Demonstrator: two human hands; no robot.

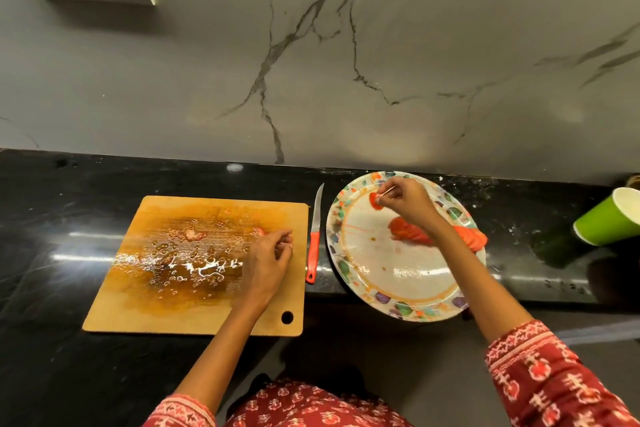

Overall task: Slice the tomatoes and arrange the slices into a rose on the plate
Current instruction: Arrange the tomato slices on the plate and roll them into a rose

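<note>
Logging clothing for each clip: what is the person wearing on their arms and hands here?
Both hands, left hand and right hand, are bare, with no gloves; no rings or bracelets are discernible. The forearms are uncovered. Each arm ends in a dark red fabric sleeve with a white and pale red printed pattern: left sleeve, right sleeve.

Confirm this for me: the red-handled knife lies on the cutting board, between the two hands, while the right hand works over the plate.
Not quite. The head view shows the red-handled knife on the black counter, in the gap between the cutting board and the plate, not on the board. The rest holds: the right hand works over the plate.
</note>
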